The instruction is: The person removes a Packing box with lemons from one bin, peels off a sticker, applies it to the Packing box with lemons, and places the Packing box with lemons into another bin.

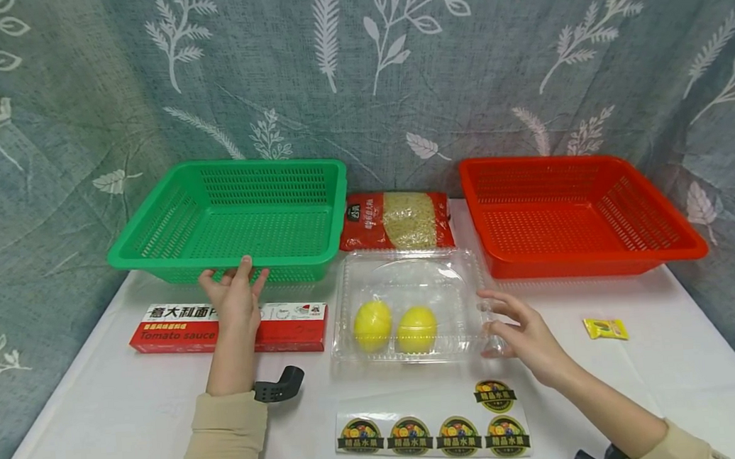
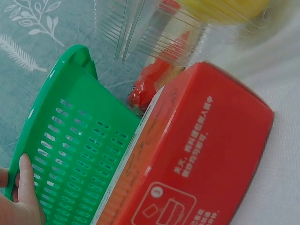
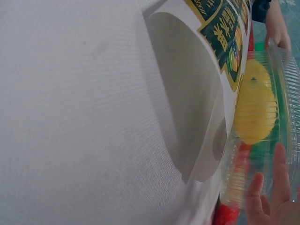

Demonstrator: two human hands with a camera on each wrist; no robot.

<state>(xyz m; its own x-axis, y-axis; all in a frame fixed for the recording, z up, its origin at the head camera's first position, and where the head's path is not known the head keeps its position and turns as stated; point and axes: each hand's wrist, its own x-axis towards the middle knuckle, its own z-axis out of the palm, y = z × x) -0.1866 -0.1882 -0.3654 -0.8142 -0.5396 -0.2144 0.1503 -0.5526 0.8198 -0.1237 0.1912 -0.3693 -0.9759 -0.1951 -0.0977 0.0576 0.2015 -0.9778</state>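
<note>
While the left grip (image 1: 234,296) pinches the front rim of the green basket (image 1: 246,231), apparently to steady it, the right grip (image 1: 525,336) holds its fingers spread at the right edge of the clear box (image 1: 403,284), which lies on the surface (image 1: 609,390) and presumably keeps its two lemons (image 1: 373,326) together.

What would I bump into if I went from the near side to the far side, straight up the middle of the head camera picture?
Sheet of round stickers → clear plastic box → red food bag → leafy curtain.
</note>
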